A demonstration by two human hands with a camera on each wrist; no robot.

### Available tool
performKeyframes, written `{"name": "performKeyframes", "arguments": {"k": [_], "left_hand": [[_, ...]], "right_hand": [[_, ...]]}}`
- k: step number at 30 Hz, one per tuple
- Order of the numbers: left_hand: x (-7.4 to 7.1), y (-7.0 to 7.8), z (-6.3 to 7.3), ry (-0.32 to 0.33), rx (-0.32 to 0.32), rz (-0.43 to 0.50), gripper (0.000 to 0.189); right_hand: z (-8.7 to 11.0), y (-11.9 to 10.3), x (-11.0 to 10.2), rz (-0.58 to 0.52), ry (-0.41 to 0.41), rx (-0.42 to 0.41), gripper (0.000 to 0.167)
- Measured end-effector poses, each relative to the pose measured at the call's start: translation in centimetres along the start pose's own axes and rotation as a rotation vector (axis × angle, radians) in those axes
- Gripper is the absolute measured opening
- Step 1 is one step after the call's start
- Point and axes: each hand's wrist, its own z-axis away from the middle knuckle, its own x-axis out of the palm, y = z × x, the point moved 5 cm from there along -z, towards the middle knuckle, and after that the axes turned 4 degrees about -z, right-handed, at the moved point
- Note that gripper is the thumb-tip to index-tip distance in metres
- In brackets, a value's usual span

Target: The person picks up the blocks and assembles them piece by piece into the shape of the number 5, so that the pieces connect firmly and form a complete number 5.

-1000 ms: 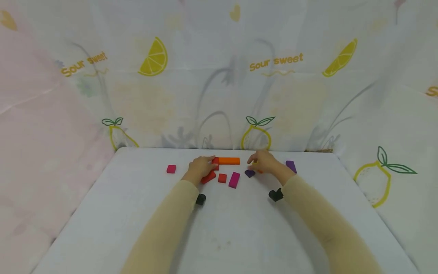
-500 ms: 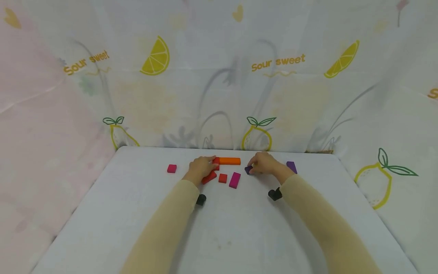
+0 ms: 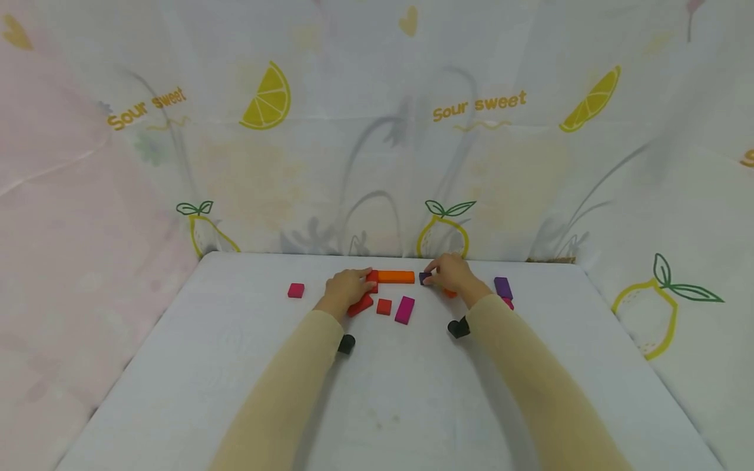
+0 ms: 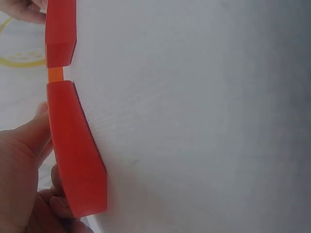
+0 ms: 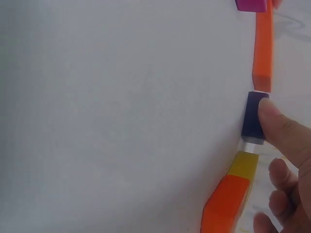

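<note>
On the table (image 3: 383, 386) at one o'clock, dark block (image 3: 425, 279): pinched in my right hand (image 3: 457, 273), just off the three-o'clock end of the bar (image 3: 396, 277).
Bar: at twelve; pushing the dark block in too hard could skew it.
Red block (image 3: 374, 277): at the bar's nine-o'clock end, seemingly pinched by my left hand (image 3: 343, 288); a slack hold could let it shift.
Orange block (image 3: 450, 294): four o'clock from the dark block, beside my right hand; a low palm could knock it.
</note>
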Motion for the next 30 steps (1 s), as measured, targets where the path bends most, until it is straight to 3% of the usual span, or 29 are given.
{"name": "performKeyframes", "arguments": {"k": [13, 30], "left_hand": [[0.2, -0.1, -0.1, -0.002, 0.003, 0.021, 0.055], [0.5, -0.2, -0.1, -0.02, -0.019, 0.08, 0.056]], "right_hand": [[-0.2, -0.6, 0.4, -0.004, 0.013, 0.026, 0.033], [0.1, -1.4, 0.3, 0.007, 0.024, -0.053, 0.032]]}}
